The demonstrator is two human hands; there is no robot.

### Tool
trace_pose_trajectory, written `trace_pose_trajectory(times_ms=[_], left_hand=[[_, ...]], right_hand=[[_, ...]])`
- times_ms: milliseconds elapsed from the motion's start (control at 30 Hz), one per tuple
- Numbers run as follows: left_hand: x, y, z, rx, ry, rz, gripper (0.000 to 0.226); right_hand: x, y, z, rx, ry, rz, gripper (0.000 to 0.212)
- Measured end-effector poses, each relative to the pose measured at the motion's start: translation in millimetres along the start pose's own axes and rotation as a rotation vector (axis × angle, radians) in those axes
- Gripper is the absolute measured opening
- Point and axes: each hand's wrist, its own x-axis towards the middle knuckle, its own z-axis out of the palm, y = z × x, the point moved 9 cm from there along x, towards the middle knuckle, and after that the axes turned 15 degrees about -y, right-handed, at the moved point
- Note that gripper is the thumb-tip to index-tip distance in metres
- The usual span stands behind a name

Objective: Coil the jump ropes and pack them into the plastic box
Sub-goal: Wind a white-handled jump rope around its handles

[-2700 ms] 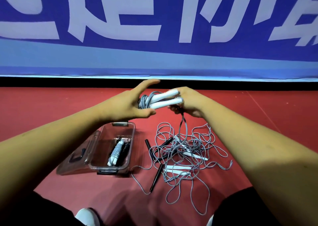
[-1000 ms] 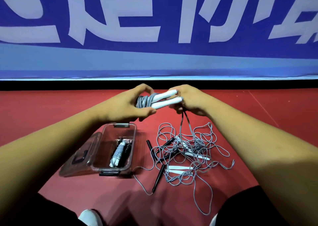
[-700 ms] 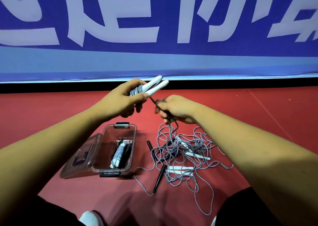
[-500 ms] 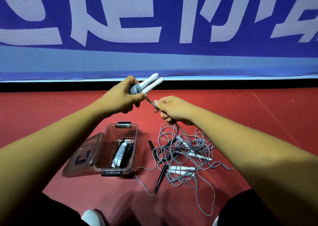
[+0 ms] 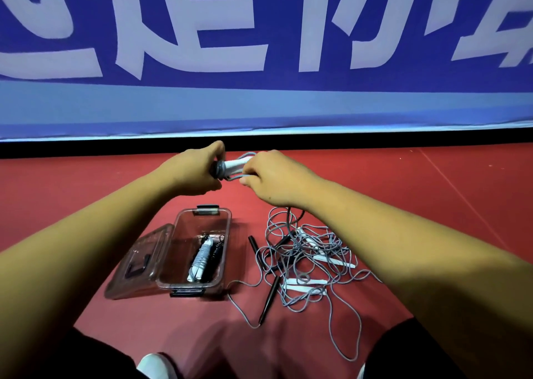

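Head view: two hands hold one grey jump rope above one open plastic box.
The left hand grips the wound end of its two white handles. The right hand pinches a cord loop beside them. Two coiled ropes, one grey-white and one black, lie in the box, nearer than the hands. One tangled pile lies right of it.

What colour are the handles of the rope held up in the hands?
White handles, wound with grey cord; the head view, the only one, shows it.
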Motion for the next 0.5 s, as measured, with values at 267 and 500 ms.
trace_pose_trajectory(times_ms=[267, 500], left_hand=[[-13.1, 59.6, 14.8, 0.17, -0.084, 0.178, 0.06], [-15.6, 62.0, 24.3, 0.179, -0.135, 0.237, 0.029]], right_hand=[[-14.8, 15.2, -37.0, -0.024, 0.195, 0.013, 0.016], [-9.7, 34.2, -35.4, 0.373, 0.093, -0.051, 0.015]])
